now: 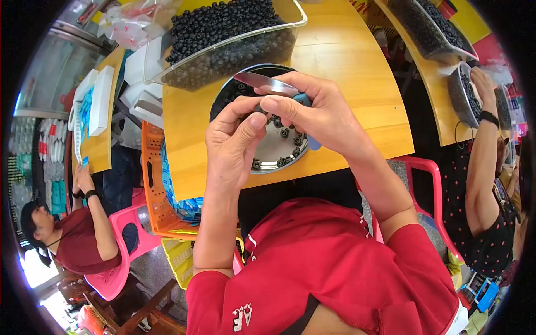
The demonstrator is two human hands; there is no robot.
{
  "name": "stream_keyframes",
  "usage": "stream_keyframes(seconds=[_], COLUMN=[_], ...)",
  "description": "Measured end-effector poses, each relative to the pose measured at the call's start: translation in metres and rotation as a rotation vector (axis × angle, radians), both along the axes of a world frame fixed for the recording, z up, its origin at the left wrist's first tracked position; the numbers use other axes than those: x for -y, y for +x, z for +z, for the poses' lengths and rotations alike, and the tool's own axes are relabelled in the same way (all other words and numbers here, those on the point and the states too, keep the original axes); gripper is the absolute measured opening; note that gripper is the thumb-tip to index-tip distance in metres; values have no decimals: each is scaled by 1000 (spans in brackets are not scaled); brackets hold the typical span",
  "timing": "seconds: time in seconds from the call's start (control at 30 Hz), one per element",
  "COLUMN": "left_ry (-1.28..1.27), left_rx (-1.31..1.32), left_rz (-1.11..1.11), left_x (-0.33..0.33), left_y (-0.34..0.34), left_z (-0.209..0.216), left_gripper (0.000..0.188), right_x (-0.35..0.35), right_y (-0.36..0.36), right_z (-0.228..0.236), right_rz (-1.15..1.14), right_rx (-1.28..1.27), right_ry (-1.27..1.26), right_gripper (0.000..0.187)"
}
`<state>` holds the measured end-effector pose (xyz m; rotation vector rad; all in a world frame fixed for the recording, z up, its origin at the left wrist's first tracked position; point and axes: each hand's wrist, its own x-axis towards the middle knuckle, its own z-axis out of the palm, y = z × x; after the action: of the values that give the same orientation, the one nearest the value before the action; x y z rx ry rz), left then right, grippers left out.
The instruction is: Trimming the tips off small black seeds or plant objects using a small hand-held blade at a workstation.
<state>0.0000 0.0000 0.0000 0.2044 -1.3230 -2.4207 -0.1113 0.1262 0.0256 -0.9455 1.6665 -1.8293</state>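
In my right hand (329, 111) is a small knife (268, 84) with a blue handle, its metal blade pointing left. The thumb and fingers of my left hand (229, 142) pinch a small dark round piece (258, 108), mostly hidden by the fingertips. Both hands meet above a round metal tray (283, 153). Small black round pieces (285, 133) with ring-shaped centres lie scattered in it, and more are heaped at its far left side. My hands cover part of the tray.
Beyond the tray stands a clear plastic bin (240, 42) full of black pieces on the wooden table (357, 72). An orange crate (152, 178) stands left of the table. People work at tables on both sides; the right one reaches into a grey tub (460, 95).
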Motion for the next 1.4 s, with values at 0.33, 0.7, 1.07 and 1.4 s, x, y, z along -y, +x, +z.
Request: stream_keyframes(seconds=[0.33, 0.7, 1.07, 1.4], left_ry=[-25, -1665, -1362, -970], left_rx=[167, 322, 225, 219], left_rz=[-174, -375, -235, -171], left_x=[23, 14, 11, 19], left_y=[-9, -29, -30, -16], left_z=[3, -4, 23, 32], left_gripper=[18, 18, 23, 21], right_x=[-14, -29, -23, -18], right_y=[-11, -22, -20, -15], right_z=[1, 3, -13, -8], right_rz=[-73, -83, -61, 55], right_rx=[65, 6, -28, 112], right_ry=[5, 68, 104, 177], right_gripper=[28, 29, 29, 32])
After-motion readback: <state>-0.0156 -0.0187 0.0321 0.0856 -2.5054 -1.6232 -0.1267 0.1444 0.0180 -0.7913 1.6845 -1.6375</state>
